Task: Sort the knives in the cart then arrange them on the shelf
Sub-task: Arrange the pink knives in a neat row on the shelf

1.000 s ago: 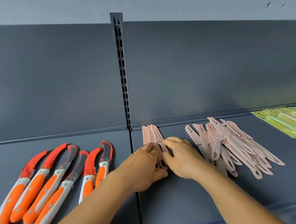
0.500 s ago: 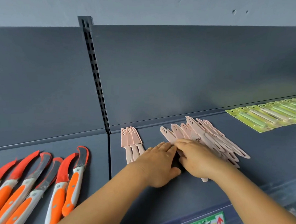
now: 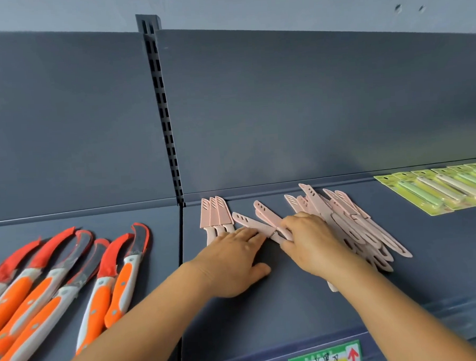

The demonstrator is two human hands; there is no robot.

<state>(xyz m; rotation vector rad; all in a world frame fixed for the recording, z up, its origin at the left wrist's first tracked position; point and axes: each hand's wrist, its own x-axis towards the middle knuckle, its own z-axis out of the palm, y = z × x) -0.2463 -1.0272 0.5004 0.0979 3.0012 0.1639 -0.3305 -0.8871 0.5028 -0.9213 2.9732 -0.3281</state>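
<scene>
Three pink sheathed knives (image 3: pixel 215 216) lie side by side near the shelf's back left. A loose pile of several pink knives (image 3: pixel 346 221) lies to their right. Between them, two pink knives (image 3: pixel 251 221) lie slanted, tips pointing back left. My left hand (image 3: pixel 233 263) lies flat with straight fingers touching the handle of the nearer slanted knife. My right hand (image 3: pixel 311 242) rests on the left edge of the pile, its fingers curled on the handles of the slanted knives. The handles under both hands are hidden.
Several orange-handled curved knives (image 3: pixel 57 283) lie on the left shelf section. Green carded packs (image 3: pixel 438 189) lie at the back right. A slotted upright post (image 3: pixel 163 109) divides the grey back panel. A green price label (image 3: pixel 324 358) sits on the shelf's front edge.
Both hands left the three aligned knives and moved right to the pile. Two knives now lie pulled out leftward from the pile, under my fingers.
</scene>
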